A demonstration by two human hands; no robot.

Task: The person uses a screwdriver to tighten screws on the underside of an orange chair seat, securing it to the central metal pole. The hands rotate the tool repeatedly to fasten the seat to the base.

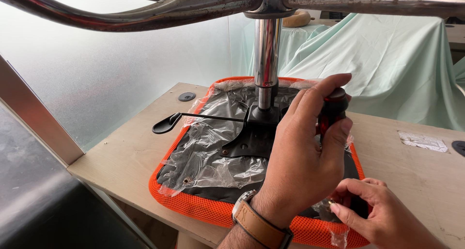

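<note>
One office chair seat, upturned on a pale wooden table, edged in orange mesh, its black underside wrapped in clear, wrinkled plastic film. One black metal plate sat at the middle of the underside, with one chrome column rising upright from it to chrome legs spreading across the top of the view. One black lever ran out leftward from the plate and ended in a flat paddle beyond the seat's edge. The left hand, with a brown-strapped watch at the wrist, was closed around the red-and-black handle of one screwdriver, held upright over the right part of the seat; its tip was hidden behind the hand. The right hand lay low at the seat's near right corner, fingers pinched narrowly on something small just under the screwdriver; what it was could not be told. Two round black grommets were set in the table: one beyond the seat's far left corner, one at the right edge. One crumpled patch of clear tape lay flat on the table, right of the seat. Pale green cloth draped the furniture behind, with one tan ring-shaped item on top.
</note>
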